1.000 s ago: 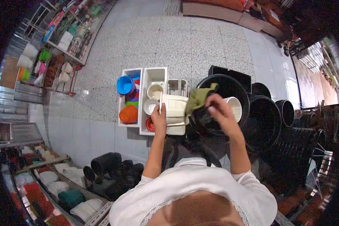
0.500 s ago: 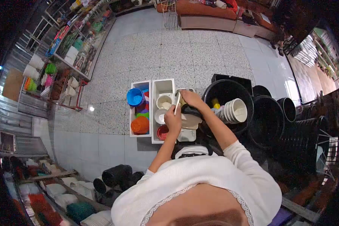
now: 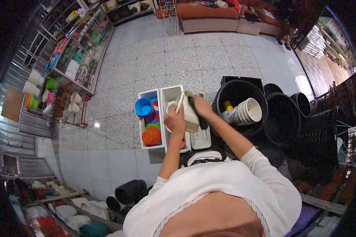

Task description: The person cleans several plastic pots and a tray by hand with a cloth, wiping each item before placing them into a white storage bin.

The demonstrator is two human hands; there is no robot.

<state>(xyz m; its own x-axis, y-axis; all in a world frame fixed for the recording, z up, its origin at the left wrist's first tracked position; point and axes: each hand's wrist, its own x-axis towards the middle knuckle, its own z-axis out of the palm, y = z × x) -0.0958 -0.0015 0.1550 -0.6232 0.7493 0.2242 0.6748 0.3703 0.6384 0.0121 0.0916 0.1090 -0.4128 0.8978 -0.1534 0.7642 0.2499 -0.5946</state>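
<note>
My left hand (image 3: 175,118) is closed on the rim of a cream rectangular planter (image 3: 190,119), which it holds tilted over the white boxes. My right hand (image 3: 202,107), smeared by motion, is against the planter's right side with its fingers closed. A dark cloth-like piece (image 3: 203,122) hangs from it, and a greenish bit shows at the fingertips. Beneath my hands stands a long white box (image 3: 171,87); the planter and my left hand hide most of the pots inside. To its right lies another white plastic piece (image 3: 201,141).
At left, a white box (image 3: 140,128) holds a blue pot (image 3: 144,107), an orange pot (image 3: 151,136) and other coloured pots. A large black tub (image 3: 241,83) at right contains stacked white pots (image 3: 250,110) and something yellow. More black tubs (image 3: 281,118) stand farther right.
The cream planter has come up and turned in my left hand, showing its side. My right hand has shifted slightly down along it. The view has moved a little.
</note>
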